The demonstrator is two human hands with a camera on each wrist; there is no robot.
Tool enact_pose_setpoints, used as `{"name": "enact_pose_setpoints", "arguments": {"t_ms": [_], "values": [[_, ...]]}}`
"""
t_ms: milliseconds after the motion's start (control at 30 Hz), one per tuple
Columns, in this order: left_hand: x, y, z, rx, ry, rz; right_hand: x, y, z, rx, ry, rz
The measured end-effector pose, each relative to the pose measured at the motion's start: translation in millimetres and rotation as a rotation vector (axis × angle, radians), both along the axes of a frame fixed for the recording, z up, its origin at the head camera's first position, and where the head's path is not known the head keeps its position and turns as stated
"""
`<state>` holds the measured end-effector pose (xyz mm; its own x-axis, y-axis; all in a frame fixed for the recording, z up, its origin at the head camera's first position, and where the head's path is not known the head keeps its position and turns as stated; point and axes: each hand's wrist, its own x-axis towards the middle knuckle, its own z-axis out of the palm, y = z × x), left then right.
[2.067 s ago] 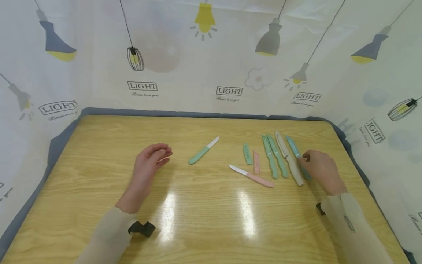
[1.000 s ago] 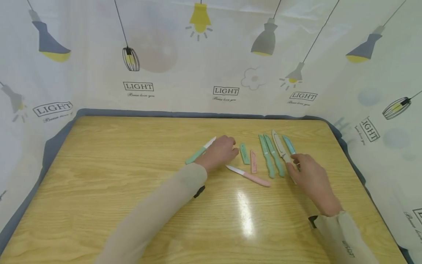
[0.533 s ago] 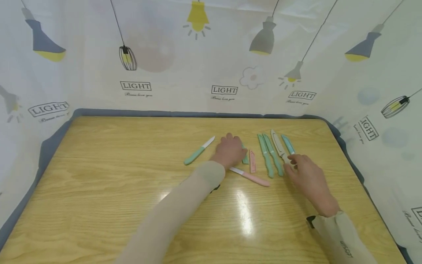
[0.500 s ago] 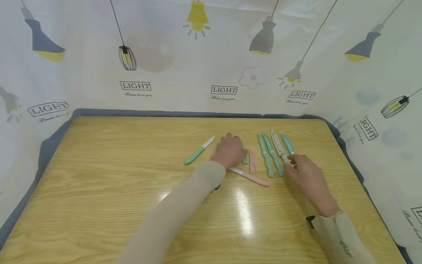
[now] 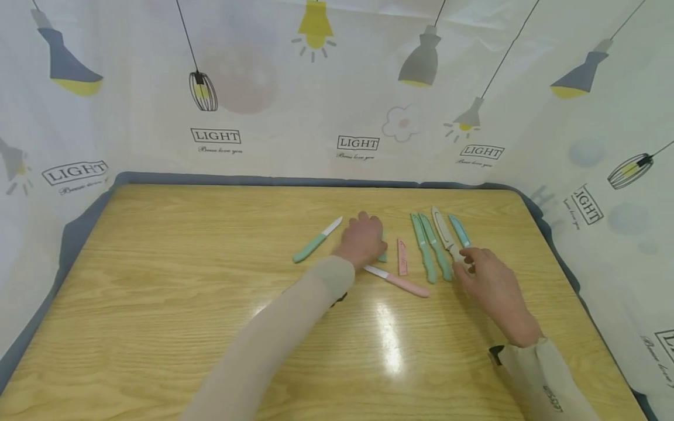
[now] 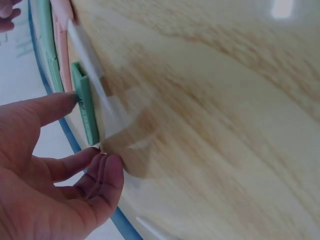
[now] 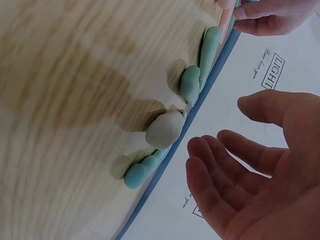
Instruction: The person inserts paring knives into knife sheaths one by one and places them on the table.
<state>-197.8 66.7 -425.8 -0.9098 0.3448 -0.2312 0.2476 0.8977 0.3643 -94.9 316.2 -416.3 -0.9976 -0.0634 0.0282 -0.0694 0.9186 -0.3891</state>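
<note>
My left hand [image 5: 362,238] is over a short green knife sheath [image 6: 86,107], thumb against its side and forefinger at its far end, pinching it at the table. Just right of it lies a pink sheath [image 5: 402,256]. A pink-handled knife [image 5: 408,286] with a bare white blade lies in front, its tip by the left wrist. Left of that hand is a green-handled knife [image 5: 310,248], also bare. Fingers loosely bent and holding nothing, my right hand [image 5: 495,286] hovers over the handles of a cream knife [image 7: 165,129] and a blue knife [image 7: 136,175], partly hiding them.
Two sheathed green knives [image 5: 427,248] lie side by side left of the cream knife. The wooden table [image 5: 158,292] meets a lamp-printed cloth backdrop [image 5: 295,117] along its back and sides.
My left hand has come from the left to the green sheath, and the sheath has shifted slightly left with it. The right hand has drawn back from the blue knife, then stayed nearly still.
</note>
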Motion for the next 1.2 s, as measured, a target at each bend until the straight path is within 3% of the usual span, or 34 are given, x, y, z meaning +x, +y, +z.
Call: {"name": "enact_pose_setpoints", "arguments": {"t_ms": [467, 700, 967, 1200], "values": [[-2.2, -8.2, -3.5, -0.001, 0.024, 0.029, 0.7, 3.8, 0.5, 0.041, -0.05, -0.011], [-5.2, -11.5, -4.7, -0.024, 0.026, -0.008, 1.8, 4.4, 1.8, 0.056, -0.031, -0.004], [-7.4, -15.6, -0.5, 0.045, -0.036, -0.004, 1.2, 3.9, 4.1, 0.052, -0.042, -0.008], [-8.3, -26.1, 6.9, 0.182, -0.098, 0.051, 2.7, 4.3, 4.4, 0.053, -0.044, -0.004]]}}
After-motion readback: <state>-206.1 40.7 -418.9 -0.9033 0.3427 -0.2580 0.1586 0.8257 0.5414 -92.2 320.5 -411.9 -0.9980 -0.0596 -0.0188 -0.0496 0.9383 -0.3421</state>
